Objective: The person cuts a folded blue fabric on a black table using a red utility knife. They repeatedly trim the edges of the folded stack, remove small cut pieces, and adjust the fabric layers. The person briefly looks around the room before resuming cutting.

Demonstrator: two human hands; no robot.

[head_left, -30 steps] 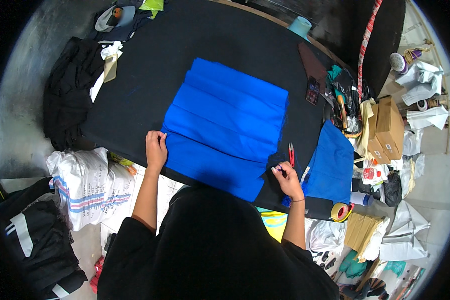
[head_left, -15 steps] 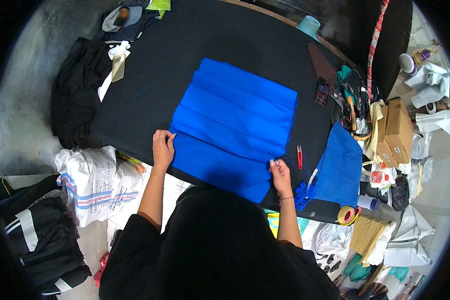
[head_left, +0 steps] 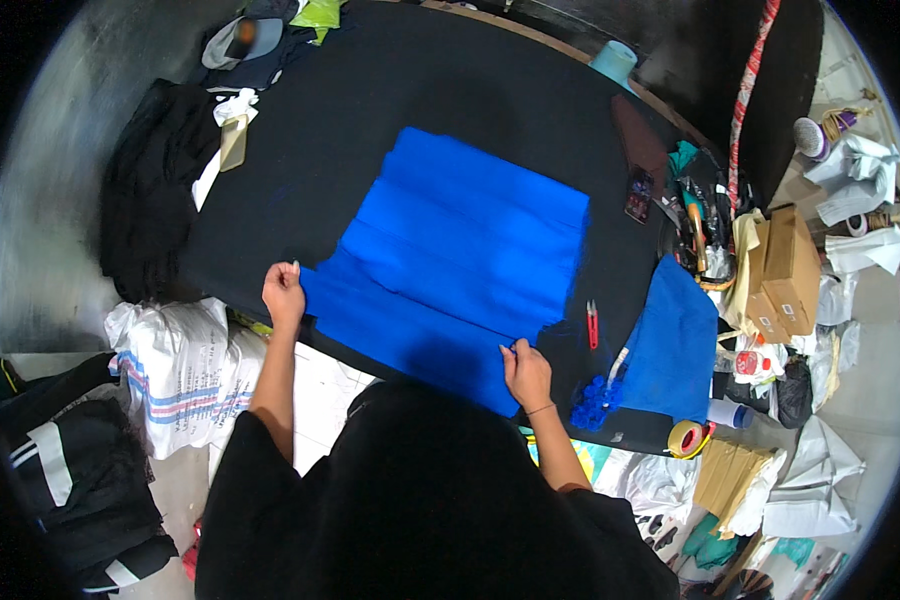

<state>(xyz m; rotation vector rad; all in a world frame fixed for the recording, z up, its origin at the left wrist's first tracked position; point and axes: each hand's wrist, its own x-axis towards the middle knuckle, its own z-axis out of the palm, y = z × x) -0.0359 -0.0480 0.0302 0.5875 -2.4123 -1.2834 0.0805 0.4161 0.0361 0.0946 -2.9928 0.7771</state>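
Closest in, on the near side of the bright blue, layered flat cloth pile (head_left: 470, 225), the right hand (head_left: 527, 378) has thumb and fingers clamped on the right end of a long, bright blue cloth strip (head_left: 410, 335). The strip lies along the pile's near edge, reaching past it on the left, where the left hand (head_left: 284, 298) pinches its other end. Right of the pile and nearer are a tan tape roll (head_left: 674, 440) and a ruffled blue fabric bunch (head_left: 592, 408); just beside the pile lie slim red metal-tipped snips (head_left: 592, 328), then a duller blue cloth piece (head_left: 670, 345). The pile rests flat on the black-covered counter (head_left: 320, 150). Beyond it, rightward, is a dark rectangular phone (head_left: 639, 193), and farther still a pale teal cup (head_left: 613, 63).
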